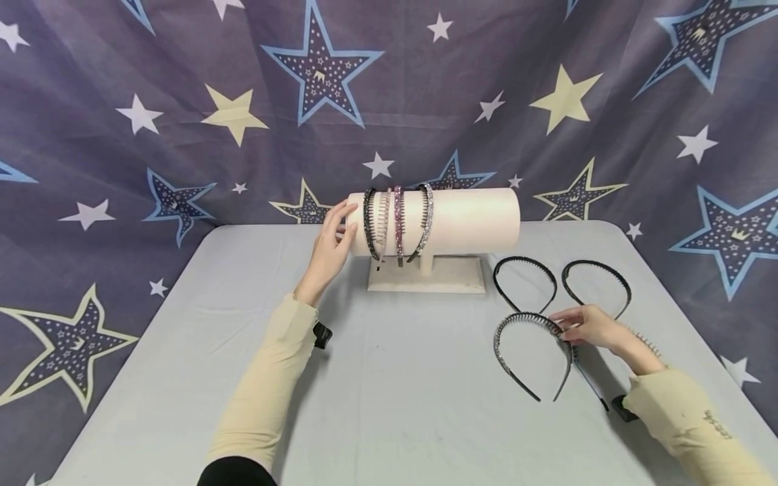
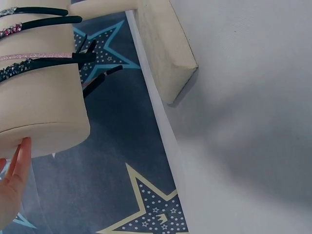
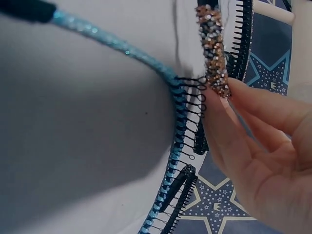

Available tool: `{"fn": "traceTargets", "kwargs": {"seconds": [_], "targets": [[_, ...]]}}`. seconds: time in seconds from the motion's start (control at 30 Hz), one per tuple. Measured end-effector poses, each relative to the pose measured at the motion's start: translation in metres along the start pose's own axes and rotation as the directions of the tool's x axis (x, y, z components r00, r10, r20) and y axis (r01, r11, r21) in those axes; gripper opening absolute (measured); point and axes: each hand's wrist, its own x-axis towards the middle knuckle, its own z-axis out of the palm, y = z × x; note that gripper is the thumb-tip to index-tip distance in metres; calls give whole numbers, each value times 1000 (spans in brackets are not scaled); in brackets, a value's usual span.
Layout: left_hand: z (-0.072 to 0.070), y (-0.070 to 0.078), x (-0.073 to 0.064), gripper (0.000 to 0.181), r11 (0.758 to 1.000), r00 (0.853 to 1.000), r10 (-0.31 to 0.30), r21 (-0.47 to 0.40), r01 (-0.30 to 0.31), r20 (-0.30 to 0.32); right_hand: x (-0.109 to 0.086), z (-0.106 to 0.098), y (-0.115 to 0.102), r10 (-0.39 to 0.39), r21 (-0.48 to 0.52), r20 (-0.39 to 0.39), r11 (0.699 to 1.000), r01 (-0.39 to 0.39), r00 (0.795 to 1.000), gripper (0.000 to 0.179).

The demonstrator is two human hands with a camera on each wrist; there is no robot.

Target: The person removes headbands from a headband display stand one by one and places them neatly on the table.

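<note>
My left hand rests its fingers against the left end of a cream cylindrical headband stand. In the left wrist view its nearly straight fingertips touch the flat end. Several toothed headbands hang around the roll's left half: a black glittery one, a pale pink one, a pink-purple one and a silver one. My right hand pinches a glittery headband between thumb and fingers; its beads look copper and silver. Close below lies a shiny blue headband with wire teeth.
Two dark headbands lie on the table behind my right hand. A pale toothed headband shows partly behind my right wrist. The stand's base sits near the table's back edge, before a star-patterned cloth.
</note>
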Motion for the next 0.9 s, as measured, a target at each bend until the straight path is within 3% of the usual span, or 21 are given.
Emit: {"fn": "traceTargets", "kwargs": {"seconds": [0.33, 0.7, 0.9], "targets": [[0, 1, -1, 36, 1000, 1000, 0, 3, 0, -2, -2, 5, -3, -39, -116, -43, 993, 34, 998, 37], [1, 0, -2, 36, 1000, 1000, 9, -6, -9, -11, -3, 5, -3, -129, -239, -32, 964, 118, 991, 34], [0, 0, -2, 36, 1000, 1000, 9, -6, -9, -10, -2, 5, -3, -138, -266, -25, 956, 127, 990, 33]]}}
